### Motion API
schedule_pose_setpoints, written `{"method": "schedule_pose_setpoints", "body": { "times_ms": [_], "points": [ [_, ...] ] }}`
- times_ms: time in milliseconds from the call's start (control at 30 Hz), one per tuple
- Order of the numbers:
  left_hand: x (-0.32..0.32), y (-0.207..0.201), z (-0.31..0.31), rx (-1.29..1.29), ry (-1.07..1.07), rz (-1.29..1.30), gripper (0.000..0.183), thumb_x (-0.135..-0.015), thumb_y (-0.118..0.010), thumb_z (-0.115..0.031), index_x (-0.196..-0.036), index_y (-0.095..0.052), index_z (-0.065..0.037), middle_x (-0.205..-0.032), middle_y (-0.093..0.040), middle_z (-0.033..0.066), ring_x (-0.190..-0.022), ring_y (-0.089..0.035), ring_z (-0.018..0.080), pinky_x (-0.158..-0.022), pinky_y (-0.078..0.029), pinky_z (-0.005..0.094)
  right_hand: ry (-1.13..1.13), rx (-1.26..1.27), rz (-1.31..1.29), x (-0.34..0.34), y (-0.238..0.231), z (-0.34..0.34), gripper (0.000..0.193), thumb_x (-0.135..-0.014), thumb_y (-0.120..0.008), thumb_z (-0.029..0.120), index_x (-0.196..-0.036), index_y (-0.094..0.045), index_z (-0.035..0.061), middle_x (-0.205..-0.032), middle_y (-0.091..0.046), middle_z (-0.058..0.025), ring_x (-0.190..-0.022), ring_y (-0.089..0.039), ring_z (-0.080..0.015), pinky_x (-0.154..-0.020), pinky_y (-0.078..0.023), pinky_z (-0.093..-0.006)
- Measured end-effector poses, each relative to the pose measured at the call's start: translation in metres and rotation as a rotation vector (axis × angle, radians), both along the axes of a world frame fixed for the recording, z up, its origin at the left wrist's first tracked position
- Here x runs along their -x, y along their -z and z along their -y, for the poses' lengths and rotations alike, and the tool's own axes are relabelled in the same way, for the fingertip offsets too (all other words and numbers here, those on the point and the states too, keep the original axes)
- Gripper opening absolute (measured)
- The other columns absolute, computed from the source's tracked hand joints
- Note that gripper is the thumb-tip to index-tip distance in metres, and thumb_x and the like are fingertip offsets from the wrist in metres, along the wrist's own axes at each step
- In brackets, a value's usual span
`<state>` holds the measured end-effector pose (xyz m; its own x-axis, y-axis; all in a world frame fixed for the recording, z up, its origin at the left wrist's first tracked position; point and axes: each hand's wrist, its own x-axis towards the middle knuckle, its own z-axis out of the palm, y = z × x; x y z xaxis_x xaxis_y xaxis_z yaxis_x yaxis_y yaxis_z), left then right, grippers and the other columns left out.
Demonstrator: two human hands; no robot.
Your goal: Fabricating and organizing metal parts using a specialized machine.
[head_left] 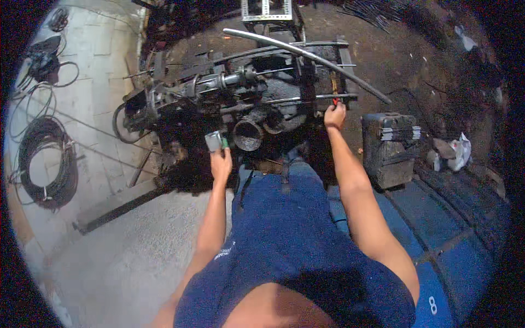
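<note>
My left hand (pixel 221 163) is closed round a small flat grey piece (pixel 214 141) with green along one side; its kind is unclear. It is held up just left of the open round end of a dark pipe (pixel 248 135). My right hand (pixel 335 116) is closed round a red-handled tool (pixel 336 101) whose kind I cannot make out, beside the right end of a horizontal metal rod (pixel 306 99). Both hands are at the near side of a dark, greasy machine (pixel 188 98) with a shiny cylinder (pixel 232 79).
A long bare metal pipe (pixel 306 53) slants across the machine and juts out to the right. Welding rods lie on a dark case (pixel 389 156) by my right forearm. Coiled black cable (pixel 46 180) rests on the floor at left. A crumpled white bag (pixel 462 151) sits at right.
</note>
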<state>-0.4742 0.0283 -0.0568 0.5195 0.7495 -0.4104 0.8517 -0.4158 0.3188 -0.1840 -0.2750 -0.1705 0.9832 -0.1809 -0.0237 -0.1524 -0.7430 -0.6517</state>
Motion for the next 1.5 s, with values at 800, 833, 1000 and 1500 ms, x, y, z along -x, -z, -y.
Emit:
{"method": "schedule_pose_setpoints", "body": {
  "times_ms": [800,833,1000,1500],
  "points": [
    [-0.023,-0.006,0.011,0.011,-0.044,0.002,0.035,-0.081,-0.058,-0.032,-0.107,-0.065,-0.011,-0.096,-0.064,0.0201,-0.094,-0.06,0.0367,-0.081,-0.047,0.0437,-0.173,0.125,-0.309,0.065,-0.156,0.025,0.033,-0.085,-0.05,0.023,-0.082,-0.057,-0.0091,-0.083,-0.059,-0.0321,-0.082,-0.056,-0.0487,-0.073,-0.044,-0.0515],
    [-0.024,-0.007,0.01,0.017,-0.052,-0.012,0.034,-0.081,-0.058,-0.032,-0.107,-0.065,-0.012,-0.097,-0.064,0.0196,-0.095,-0.06,0.0365,-0.082,-0.047,0.0436,-0.232,0.083,-0.412,0.067,-0.174,0.024,0.036,-0.087,-0.047,0.025,-0.085,-0.057,-0.0096,-0.086,-0.058,-0.0339,-0.087,-0.055,-0.0482,-0.076,-0.043,-0.052],
    [-0.022,0.008,-0.001,0.092,-0.072,-0.04,0.036,-0.08,-0.058,-0.035,-0.109,-0.064,-0.014,-0.102,-0.063,0.0182,-0.097,-0.059,0.0352,-0.084,-0.047,0.0425,-0.49,-0.156,-0.377,0.076,-0.21,-0.022,0.029,-0.087,-0.047,0.022,-0.092,-0.055,-0.005,-0.08,-0.059,-0.0304,-0.081,-0.058,-0.0467,-0.071,-0.046,-0.0509],
    [-0.028,-0.003,0.003,0.095,-0.024,-0.019,0.037,-0.079,-0.059,-0.036,-0.107,-0.065,-0.013,-0.101,-0.064,0.0181,-0.097,-0.06,0.0353,-0.083,-0.048,0.0431,-0.473,-0.102,-0.12,0.054,-0.163,-0.165,0.025,-0.081,-0.047,0.012,-0.087,-0.053,-0.0108,-0.075,-0.057,-0.0335,-0.075,-0.059,-0.0466,-0.068,-0.047,-0.053]
  ]
}}
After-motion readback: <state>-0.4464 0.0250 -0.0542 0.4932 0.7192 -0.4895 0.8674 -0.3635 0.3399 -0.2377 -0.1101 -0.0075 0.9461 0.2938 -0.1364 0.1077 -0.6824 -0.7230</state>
